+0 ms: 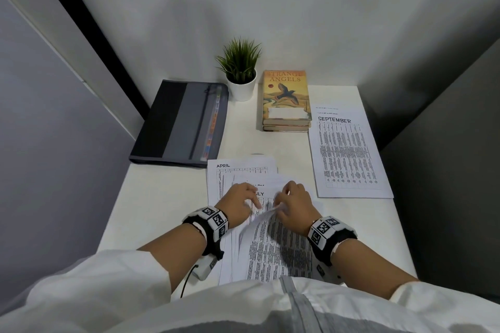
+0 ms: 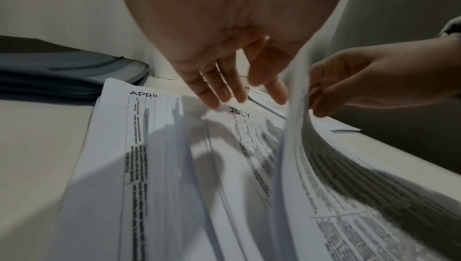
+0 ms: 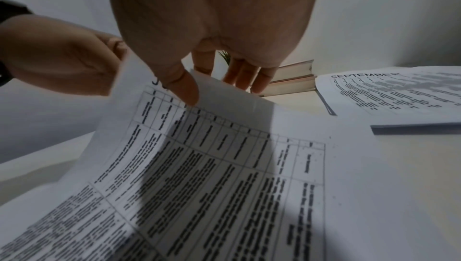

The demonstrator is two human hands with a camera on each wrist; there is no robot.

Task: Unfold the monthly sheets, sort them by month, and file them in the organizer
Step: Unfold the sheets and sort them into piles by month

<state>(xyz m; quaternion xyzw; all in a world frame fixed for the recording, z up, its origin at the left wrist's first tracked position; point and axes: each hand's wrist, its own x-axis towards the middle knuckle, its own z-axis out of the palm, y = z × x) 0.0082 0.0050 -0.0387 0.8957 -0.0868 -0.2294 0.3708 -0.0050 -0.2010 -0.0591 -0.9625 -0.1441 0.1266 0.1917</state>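
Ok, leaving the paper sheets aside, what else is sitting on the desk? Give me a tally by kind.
Organizer: 1
Potted plant: 1
Books: 2, stacked
Total: 4

White worktop [image 1: 167, 197]. Closed dark grey fabric organizer [image 1: 181, 121] lies far left, beside a green plant in a white pot [image 1: 240, 73] and a stack of books [image 1: 286, 101]. Printed white SEPTEMBER sheet [image 1: 347, 154] lies flat at right. Left hand [image 1: 239, 201] rests on the JULY sheet [image 1: 259, 197]; right hand [image 1: 293, 204] pinches a lifted sheet's edge. APRIL sheet [image 1: 238, 170] lies underneath.
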